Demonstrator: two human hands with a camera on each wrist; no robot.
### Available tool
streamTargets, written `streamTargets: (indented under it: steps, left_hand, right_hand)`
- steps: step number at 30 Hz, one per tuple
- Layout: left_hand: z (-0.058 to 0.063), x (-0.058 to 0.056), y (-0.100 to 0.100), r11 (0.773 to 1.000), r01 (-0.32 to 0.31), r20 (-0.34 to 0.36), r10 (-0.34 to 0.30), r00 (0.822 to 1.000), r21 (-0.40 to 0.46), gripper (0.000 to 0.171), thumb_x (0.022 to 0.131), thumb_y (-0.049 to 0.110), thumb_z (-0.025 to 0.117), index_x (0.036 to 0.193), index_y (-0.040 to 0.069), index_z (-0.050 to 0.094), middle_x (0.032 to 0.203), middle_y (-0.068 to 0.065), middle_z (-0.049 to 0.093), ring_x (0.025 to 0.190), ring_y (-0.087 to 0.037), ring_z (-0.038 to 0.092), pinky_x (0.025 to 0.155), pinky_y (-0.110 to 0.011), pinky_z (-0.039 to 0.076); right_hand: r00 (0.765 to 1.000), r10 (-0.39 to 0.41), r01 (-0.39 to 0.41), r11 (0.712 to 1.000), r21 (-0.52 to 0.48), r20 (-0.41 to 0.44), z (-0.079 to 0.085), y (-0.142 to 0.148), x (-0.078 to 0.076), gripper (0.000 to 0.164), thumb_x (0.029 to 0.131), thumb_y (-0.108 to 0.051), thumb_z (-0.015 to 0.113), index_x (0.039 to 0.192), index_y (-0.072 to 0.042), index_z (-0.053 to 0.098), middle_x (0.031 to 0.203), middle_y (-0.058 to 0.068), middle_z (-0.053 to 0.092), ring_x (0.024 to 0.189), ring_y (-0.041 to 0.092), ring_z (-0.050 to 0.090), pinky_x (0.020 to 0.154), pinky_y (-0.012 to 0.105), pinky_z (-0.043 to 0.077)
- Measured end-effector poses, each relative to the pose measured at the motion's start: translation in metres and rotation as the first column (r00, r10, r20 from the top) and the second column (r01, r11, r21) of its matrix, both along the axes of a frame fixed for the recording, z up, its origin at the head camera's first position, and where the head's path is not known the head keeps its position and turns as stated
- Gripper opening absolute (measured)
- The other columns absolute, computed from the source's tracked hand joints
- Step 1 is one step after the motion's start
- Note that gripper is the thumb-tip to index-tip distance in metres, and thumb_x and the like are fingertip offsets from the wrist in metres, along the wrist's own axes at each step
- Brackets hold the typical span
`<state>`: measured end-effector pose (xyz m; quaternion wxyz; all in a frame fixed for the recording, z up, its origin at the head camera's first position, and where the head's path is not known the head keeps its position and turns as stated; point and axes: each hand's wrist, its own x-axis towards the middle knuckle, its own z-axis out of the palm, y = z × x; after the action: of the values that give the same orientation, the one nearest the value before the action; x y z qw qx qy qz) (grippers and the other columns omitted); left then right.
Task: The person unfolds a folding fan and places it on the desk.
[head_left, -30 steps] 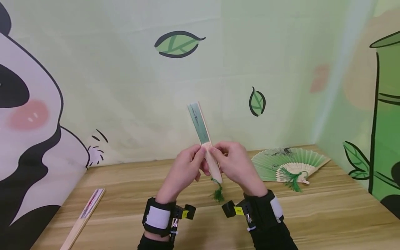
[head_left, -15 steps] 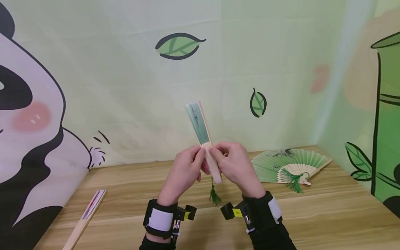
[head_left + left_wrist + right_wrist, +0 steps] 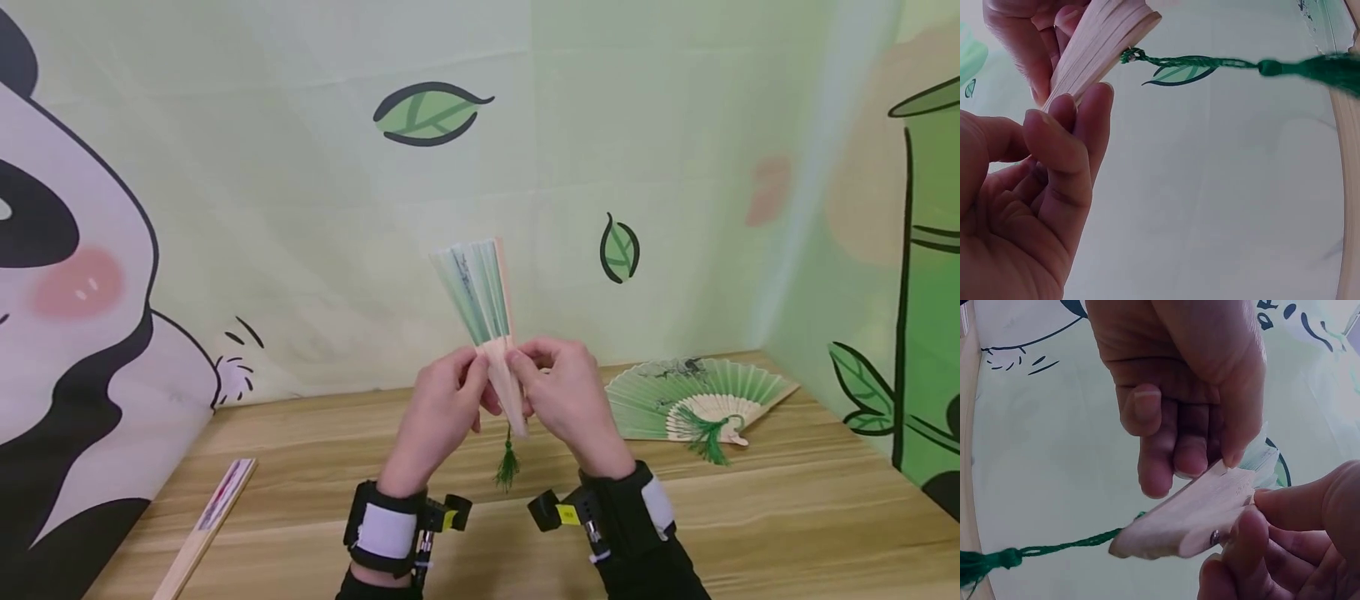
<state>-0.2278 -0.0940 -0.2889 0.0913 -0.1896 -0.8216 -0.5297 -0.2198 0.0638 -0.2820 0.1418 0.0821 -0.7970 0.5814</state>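
Observation:
In the head view, a folding fan [image 3: 483, 292] with pale green cloth and light wooden ribs is held upright, partly spread. My left hand [image 3: 446, 396] pinches its ribs from the left with thumb and fingers. From the right, my right hand [image 3: 566, 392] pinches the ribs between thumb and fingers. In the left wrist view the fan's wooden base [image 3: 1104, 47] narrows to its pivot end, where a green tassel [image 3: 1310, 67] hangs on a cord. A small metal rivet [image 3: 1214, 537] shows in the right wrist view. The fan's cloth is mostly hidden in both wrist views.
An opened green fan [image 3: 697, 400] with a tassel lies at the back right of the wooden table [image 3: 750, 517]. Another folded fan [image 3: 206, 525] lies at the front left. Behind the table hangs a printed backdrop [image 3: 300, 200] with a panda and leaves.
The fan in my hands has spread from nearly folded to a narrow wedge, its top widening both ways. The tassel has swung to hang straight down. My hands have barely moved.

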Motion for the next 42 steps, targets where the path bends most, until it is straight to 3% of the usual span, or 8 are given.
streamTargets:
  steps: [5, 10, 17, 21, 24, 28, 34, 42]
  left_hand:
    - [-0.0024, -0.0021, -0.0005, 0.999, 0.000, 0.006, 0.000, 1.000, 0.032, 0.024, 0.111, 0.017, 0.049, 0.102, 0.002, 0.066, 0.071, -0.007, 0.065, 0.050, -0.019, 0.054, 0.045, -0.028, 0.044]
    - [-0.0043, -0.0027, -0.0015, 0.995, 0.022, 0.029, -0.025, 0.999, 0.099, 0.023, 0.111, 0.016, 0.047, 0.105, 0.000, 0.063, 0.072, -0.010, 0.064, 0.054, -0.020, 0.061, 0.045, -0.028, 0.047]
    - [-0.0054, -0.0002, -0.0037, 0.982, 0.046, 0.071, -0.060, 0.996, 0.185, 0.021, 0.112, 0.016, 0.046, 0.113, -0.001, 0.058, 0.073, -0.012, 0.065, 0.053, -0.020, 0.062, 0.043, -0.027, 0.046]
    - [-0.0046, -0.0012, -0.0006, 0.973, 0.078, 0.058, -0.093, 0.994, 0.216, 0.017, 0.112, 0.014, 0.046, 0.112, -0.001, 0.055, 0.075, -0.013, 0.065, 0.055, -0.019, 0.063, 0.045, -0.027, 0.048]
    - [-0.0039, -0.0017, 0.0021, 0.968, 0.088, 0.054, -0.103, 0.993, 0.237, 0.018, 0.113, 0.014, 0.043, 0.109, 0.000, 0.053, 0.076, -0.014, 0.065, 0.055, -0.020, 0.063, 0.046, -0.027, 0.049]
    - [-0.0035, -0.0016, 0.0047, 0.962, 0.086, 0.062, -0.105, 0.993, 0.258, 0.021, 0.114, 0.015, 0.038, 0.105, 0.000, 0.050, 0.075, -0.013, 0.066, 0.055, -0.020, 0.063, 0.046, -0.027, 0.049]
    - [-0.0036, -0.0013, 0.0055, 0.951, 0.066, 0.070, -0.091, 0.993, 0.303, 0.023, 0.114, 0.017, 0.038, 0.106, 0.001, 0.051, 0.066, -0.008, 0.060, 0.045, -0.016, 0.052, 0.041, -0.024, 0.041]
    - [-0.0028, 0.0005, 0.0055, 0.910, 0.068, 0.099, -0.118, 0.988, 0.409, 0.024, 0.114, 0.019, 0.037, 0.109, 0.001, 0.052, 0.062, -0.004, 0.055, 0.043, -0.015, 0.046, 0.040, -0.023, 0.038]
  right_hand:
    - [1.000, 0.002, -0.002, 0.999, -0.036, 0.016, 0.0013, 0.0003, 0.0009, 0.018, 0.103, -0.013, 0.066, 0.112, 0.001, 0.074, 0.086, 0.013, 0.075, 0.046, 0.017, 0.057, 0.045, 0.027, 0.047]
    - [0.999, 0.020, -0.014, 0.991, -0.137, 0.040, 0.0019, -0.0004, 0.0010, 0.017, 0.104, -0.010, 0.065, 0.117, 0.000, 0.068, 0.082, 0.013, 0.074, 0.044, 0.017, 0.055, 0.044, 0.024, 0.045]
    - [0.997, 0.070, -0.058, 0.973, -0.223, 0.045, 0.0021, -0.0035, 0.0025, 0.014, 0.105, -0.011, 0.063, 0.116, -0.003, 0.063, 0.064, 0.007, 0.061, 0.046, 0.020, 0.058, 0.046, 0.025, 0.043]
    - [0.997, 0.076, -0.069, 0.973, -0.220, 0.024, 0.0028, -0.0019, 0.0016, 0.011, 0.106, -0.012, 0.061, 0.108, -0.002, 0.059, 0.076, 0.011, 0.060, 0.047, 0.020, 0.058, 0.049, 0.027, 0.050]
    - [0.997, 0.077, -0.075, 0.977, -0.200, 0.005, 0.0026, -0.0005, 0.0004, 0.012, 0.107, -0.013, 0.060, 0.105, -0.001, 0.057, 0.086, 0.012, 0.054, 0.050, 0.017, 0.054, 0.050, 0.026, 0.048]
    - [0.995, 0.103, -0.099, 0.971, -0.218, 0.009, 0.0023, 0.0000, 0.0005, 0.013, 0.108, -0.013, 0.056, 0.104, -0.001, 0.055, 0.075, 0.006, 0.049, 0.049, 0.015, 0.046, 0.047, 0.024, 0.041]
    - [0.984, 0.176, -0.157, 0.937, -0.312, 0.034, 0.0027, -0.0047, 0.0045, 0.013, 0.111, -0.014, 0.049, 0.104, -0.003, 0.047, 0.060, 0.004, 0.050, 0.040, 0.014, 0.048, 0.041, 0.023, 0.039]
    - [0.966, 0.253, -0.209, 0.881, -0.425, 0.047, 0.0045, -0.0066, 0.0052, 0.015, 0.113, -0.016, 0.044, 0.104, -0.005, 0.040, 0.055, -0.001, 0.044, 0.039, 0.011, 0.045, 0.041, 0.021, 0.036]
